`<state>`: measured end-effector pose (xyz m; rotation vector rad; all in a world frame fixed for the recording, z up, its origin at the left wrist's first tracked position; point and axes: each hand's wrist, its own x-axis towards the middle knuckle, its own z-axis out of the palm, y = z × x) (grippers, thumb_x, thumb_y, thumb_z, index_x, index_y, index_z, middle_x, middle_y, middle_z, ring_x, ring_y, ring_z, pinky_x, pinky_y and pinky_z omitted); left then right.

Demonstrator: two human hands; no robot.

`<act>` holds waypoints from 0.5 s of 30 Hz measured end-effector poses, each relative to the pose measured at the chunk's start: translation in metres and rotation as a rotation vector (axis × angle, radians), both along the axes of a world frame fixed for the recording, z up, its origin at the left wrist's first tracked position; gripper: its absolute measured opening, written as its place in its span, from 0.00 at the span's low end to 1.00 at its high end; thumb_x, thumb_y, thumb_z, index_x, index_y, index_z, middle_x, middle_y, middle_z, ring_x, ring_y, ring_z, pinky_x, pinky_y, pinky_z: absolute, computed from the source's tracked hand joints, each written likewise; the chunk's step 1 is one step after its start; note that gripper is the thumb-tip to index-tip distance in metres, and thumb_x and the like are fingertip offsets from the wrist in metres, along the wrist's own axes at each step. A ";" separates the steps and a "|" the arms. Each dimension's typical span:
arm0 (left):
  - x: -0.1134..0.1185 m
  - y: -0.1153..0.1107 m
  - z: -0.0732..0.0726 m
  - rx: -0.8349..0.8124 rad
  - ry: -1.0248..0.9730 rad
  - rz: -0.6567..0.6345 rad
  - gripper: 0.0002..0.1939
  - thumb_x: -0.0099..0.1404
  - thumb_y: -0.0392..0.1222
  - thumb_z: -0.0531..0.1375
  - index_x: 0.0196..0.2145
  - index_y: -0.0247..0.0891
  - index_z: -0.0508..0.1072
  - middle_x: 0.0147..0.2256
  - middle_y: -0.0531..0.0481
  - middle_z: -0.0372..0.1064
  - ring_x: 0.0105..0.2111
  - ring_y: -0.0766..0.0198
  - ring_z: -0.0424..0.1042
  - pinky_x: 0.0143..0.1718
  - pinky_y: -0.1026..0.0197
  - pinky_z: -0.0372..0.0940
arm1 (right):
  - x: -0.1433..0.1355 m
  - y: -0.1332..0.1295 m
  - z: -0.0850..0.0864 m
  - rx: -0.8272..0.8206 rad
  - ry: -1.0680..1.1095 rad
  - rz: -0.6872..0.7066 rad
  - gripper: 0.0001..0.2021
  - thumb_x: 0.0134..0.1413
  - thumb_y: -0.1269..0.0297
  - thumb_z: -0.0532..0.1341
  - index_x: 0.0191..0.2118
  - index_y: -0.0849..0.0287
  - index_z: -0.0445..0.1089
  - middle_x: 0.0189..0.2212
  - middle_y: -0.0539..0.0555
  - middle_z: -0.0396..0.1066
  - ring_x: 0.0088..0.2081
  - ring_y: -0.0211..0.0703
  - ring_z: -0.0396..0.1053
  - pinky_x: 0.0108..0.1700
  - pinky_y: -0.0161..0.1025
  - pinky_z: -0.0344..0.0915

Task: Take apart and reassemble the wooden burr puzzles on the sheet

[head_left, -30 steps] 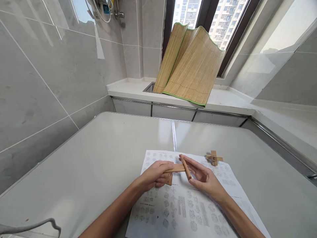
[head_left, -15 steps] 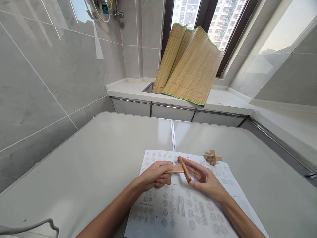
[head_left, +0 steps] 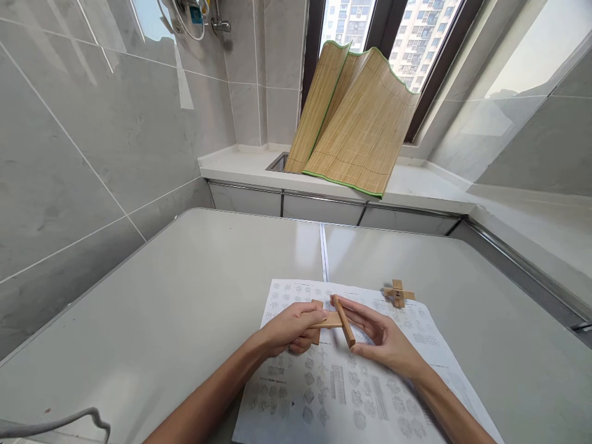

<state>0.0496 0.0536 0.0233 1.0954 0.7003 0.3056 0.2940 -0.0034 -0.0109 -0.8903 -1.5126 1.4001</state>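
My left hand is closed around two crossed wooden puzzle pieces; one flat piece points to the right, and another stands across it, partly hidden by my fingers. My right hand grips a wooden puzzle stick by its two ends, between fingertips and thumb. This stick lies crosswise at the right end of the flat piece, apparently touching it. Beneath both hands is a printed instruction sheet with small puzzle drawings. Beyond my right hand sits an assembled wooden cross puzzle marked with a character like 2.
The sheet lies on a pale table with a seam down its middle. A grey cable crosses the near left corner. Behind the table, a bamboo mat leans over a counter with a sink, before a window.
The stick in my right hand has shifted slightly down and tilted a little. My left hand and its pieces have barely moved.
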 end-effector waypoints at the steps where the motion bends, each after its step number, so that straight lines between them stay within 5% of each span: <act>1: 0.000 0.000 0.000 0.006 0.000 0.001 0.24 0.65 0.62 0.62 0.31 0.42 0.57 0.20 0.64 0.45 0.17 0.74 0.41 0.18 0.67 0.37 | -0.001 0.000 0.000 0.002 -0.004 -0.003 0.37 0.53 0.61 0.74 0.67 0.44 0.63 0.70 0.54 0.57 0.71 0.59 0.52 0.72 0.62 0.48; 15: 0.007 -0.003 0.001 0.060 0.059 0.016 0.27 0.66 0.70 0.55 0.31 0.43 0.56 0.19 0.64 0.43 0.16 0.74 0.41 0.16 0.69 0.39 | -0.004 0.000 0.002 0.057 -0.016 -0.033 0.36 0.52 0.60 0.74 0.66 0.44 0.64 0.70 0.53 0.58 0.70 0.58 0.54 0.73 0.58 0.50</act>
